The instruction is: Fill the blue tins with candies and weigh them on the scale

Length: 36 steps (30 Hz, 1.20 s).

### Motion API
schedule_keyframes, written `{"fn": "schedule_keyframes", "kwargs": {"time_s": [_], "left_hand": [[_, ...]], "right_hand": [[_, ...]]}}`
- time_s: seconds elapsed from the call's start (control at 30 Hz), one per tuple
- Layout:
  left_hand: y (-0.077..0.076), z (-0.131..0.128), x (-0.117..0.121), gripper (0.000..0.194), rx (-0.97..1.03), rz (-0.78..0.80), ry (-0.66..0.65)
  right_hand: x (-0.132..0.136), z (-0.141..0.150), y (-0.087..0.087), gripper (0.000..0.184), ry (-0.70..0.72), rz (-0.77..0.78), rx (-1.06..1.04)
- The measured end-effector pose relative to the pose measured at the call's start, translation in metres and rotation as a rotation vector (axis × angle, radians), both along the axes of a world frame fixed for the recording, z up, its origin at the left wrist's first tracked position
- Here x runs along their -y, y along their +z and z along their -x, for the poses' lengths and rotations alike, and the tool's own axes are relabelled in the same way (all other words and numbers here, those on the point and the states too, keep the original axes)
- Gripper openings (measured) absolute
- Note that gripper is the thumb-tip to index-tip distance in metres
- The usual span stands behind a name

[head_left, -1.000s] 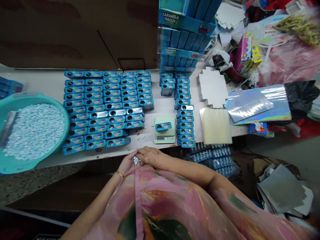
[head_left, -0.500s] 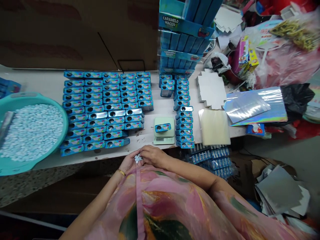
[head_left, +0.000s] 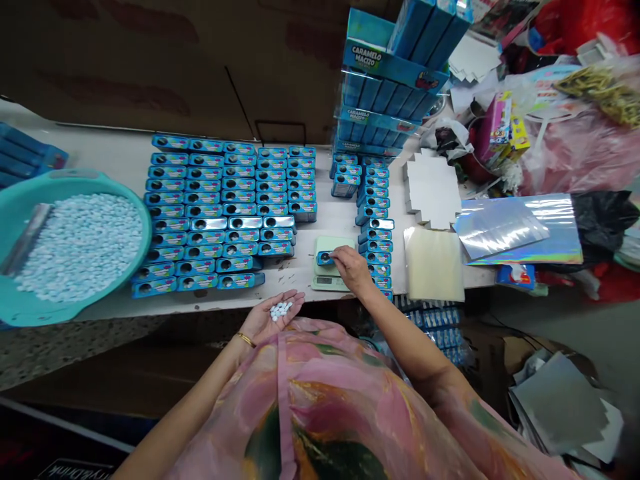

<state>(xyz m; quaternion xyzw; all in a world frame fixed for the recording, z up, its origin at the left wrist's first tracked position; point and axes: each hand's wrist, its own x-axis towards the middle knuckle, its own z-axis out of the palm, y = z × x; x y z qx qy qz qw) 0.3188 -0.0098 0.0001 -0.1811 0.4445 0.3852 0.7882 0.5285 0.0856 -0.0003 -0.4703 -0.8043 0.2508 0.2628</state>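
Note:
My left hand (head_left: 273, 315) lies palm up before the table edge, fingers extended, cupping a small pile of pale blue candies (head_left: 281, 310). A small blue candy tin (head_left: 323, 258) with a round hole in its top sits on a pale green kitchen scale (head_left: 323, 283). My right hand (head_left: 351, 267) is over the tin's right part, fingertips pinched together near the hole. What those fingers hold, if anything, is too small to see. The right end of the tin is hidden behind them.
Rows of blue tins (head_left: 200, 215) fill the table's left half. A turquoise basin (head_left: 143, 233) of candies and a metal scoop (head_left: 30, 237) are at far left. More tins (head_left: 375, 235) line up right of the scale, beside white die-cut card (head_left: 433, 187) and display boxes (head_left: 390, 77).
My right hand has left the candies in my left palm and moved up and right to the tin on the scale. My left hand has opened out flatter, showing the candies. The view has shifted.

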Motion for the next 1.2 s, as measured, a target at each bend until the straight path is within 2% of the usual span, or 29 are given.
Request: {"fn": "schedule_keyframes", "kwargs": {"time_s": [0.17, 0.37, 0.43, 0.63, 0.87, 0.93, 1.1, 1.2], "left_hand": [[-0.004, 0.007, 0.003, 0.036, -0.008, 0.027, 0.060], [-0.010, 0.012, 0.002, 0.038, -0.029, 0.055, 0.118], [-0.012, 0.012, 0.002, 0.037, -0.029, 0.047, 0.122], [-0.014, 0.014, 0.004, 0.036, -0.039, 0.053, 0.132], [-0.016, 0.016, 0.006, 0.037, -0.040, 0.050, 0.133], [-0.015, 0.016, 0.006, 0.037, -0.039, 0.042, 0.130], [-0.009, 0.015, 0.003, 0.035, -0.036, 0.008, 0.113], [-0.007, 0.015, 0.002, 0.035, -0.021, -0.019, 0.098]], "right_hand": [[0.008, -0.026, 0.010, 0.019, -0.184, -0.026, -0.056], [0.010, -0.044, 0.005, 0.017, -0.344, -0.006, -0.078], [0.008, -0.045, 0.003, 0.019, -0.325, 0.006, -0.071], [0.003, -0.039, -0.003, 0.038, -0.175, 0.037, -0.006], [0.001, -0.036, -0.007, 0.047, -0.072, 0.079, 0.042], [0.002, -0.033, -0.006, 0.046, -0.058, 0.067, 0.052], [0.005, -0.022, -0.002, 0.027, -0.101, -0.003, 0.062], [0.004, -0.020, -0.002, 0.034, -0.080, 0.015, 0.122]]}}
